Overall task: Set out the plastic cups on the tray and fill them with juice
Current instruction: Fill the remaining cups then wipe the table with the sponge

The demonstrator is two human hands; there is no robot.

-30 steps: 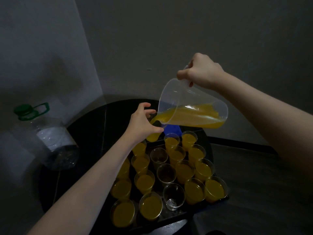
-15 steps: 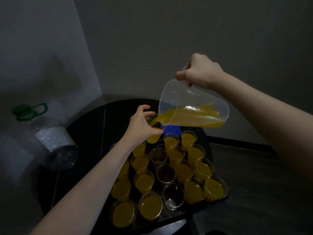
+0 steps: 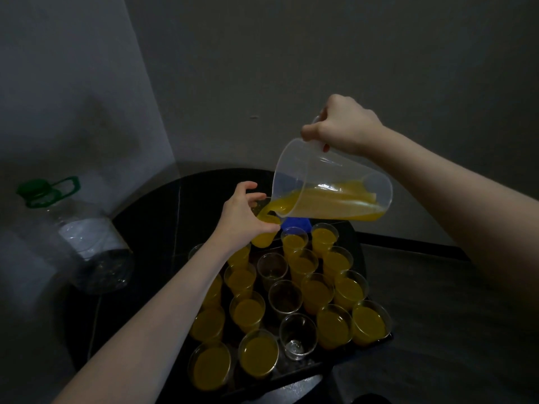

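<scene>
Since a second ago, little has changed: juice is still poured from the jug (image 3: 332, 189), clasped in the right grip (image 3: 344, 125), into a raised, nearly full cup (image 3: 264, 228) enclosed by the left grip (image 3: 242, 214) above the tray (image 3: 303, 371), where three cups remain empty.

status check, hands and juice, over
Right hand tipping pitcher, pouring. Left hand holds cup under spout. Three empty cups left. Nothing in the way.
</scene>
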